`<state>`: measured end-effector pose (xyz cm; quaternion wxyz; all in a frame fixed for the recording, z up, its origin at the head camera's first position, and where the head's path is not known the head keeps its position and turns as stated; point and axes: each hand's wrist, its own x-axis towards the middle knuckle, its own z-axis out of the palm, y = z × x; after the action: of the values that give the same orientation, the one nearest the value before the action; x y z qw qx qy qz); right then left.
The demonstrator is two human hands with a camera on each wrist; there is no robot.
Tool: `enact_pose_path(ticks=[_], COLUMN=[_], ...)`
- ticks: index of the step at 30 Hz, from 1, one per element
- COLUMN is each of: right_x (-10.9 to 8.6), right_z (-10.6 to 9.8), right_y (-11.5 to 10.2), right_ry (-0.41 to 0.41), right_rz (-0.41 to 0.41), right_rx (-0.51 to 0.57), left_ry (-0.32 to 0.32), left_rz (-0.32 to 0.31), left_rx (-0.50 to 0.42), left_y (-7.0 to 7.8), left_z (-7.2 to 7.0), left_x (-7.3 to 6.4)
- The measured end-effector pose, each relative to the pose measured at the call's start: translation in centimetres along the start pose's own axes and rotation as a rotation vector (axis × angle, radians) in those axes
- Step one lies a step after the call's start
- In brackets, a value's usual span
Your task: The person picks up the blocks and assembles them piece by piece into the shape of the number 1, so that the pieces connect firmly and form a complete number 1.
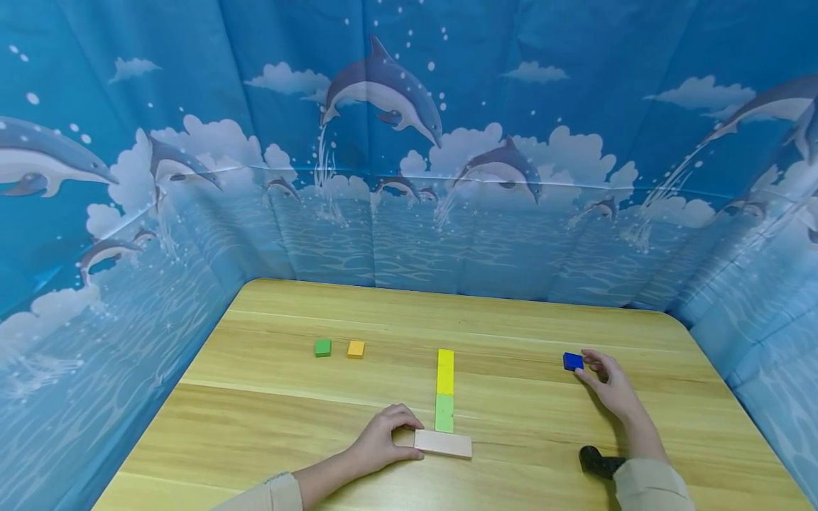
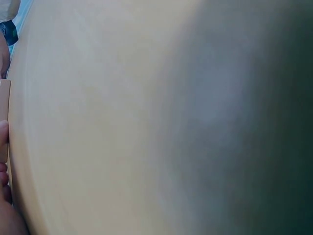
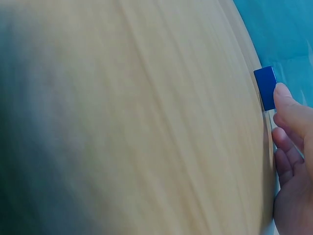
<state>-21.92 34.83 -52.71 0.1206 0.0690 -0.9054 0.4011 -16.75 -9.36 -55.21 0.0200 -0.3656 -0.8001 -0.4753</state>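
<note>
My left hand (image 1: 381, 441) grips the left end of a pale wooden block (image 1: 444, 444) between thumb and fingers. That block lies crosswise just below a light green strip (image 1: 444, 413), which meets a yellow strip (image 1: 445, 372) above it. Over on the right, my right hand (image 1: 615, 389) pinches a small blue block (image 1: 572, 362) at its right side. The right wrist view shows the thumb on the blue block (image 3: 265, 88), with the other fingers partly hidden. Only a sliver of the pale block (image 2: 4, 100) appears at the left wrist view's edge.
A small green block (image 1: 322, 348) and an orange block (image 1: 356, 349) lie apart at the back left of the wooden table (image 1: 268, 397). A black wrist device (image 1: 599, 463) sits by the right sleeve. A blue dolphin curtain (image 1: 396, 234) surrounds the table's back and sides.
</note>
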Motion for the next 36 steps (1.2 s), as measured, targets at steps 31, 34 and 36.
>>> enact_pose_path(ticks=[31, 34, 36], right_x=[0.1, 0.2, 0.2], right_z=[0.2, 0.2, 0.2], right_y=[-0.4, -0.3, -0.3], right_ry=[0.048, 0.048, 0.048], right_rz=[0.075, 0.080, 0.083], right_rx=[-0.123, -0.121, -0.121], left_ry=[0.005, 0.010, 0.010], left_rz=[-0.018, -0.015, -0.014], left_rx=[0.005, 0.008, -0.001], left_y=[0.0, 0.3, 0.9], left_z=[0.1, 0.1, -0.1], left_x=[0.1, 0.1, 0.2])
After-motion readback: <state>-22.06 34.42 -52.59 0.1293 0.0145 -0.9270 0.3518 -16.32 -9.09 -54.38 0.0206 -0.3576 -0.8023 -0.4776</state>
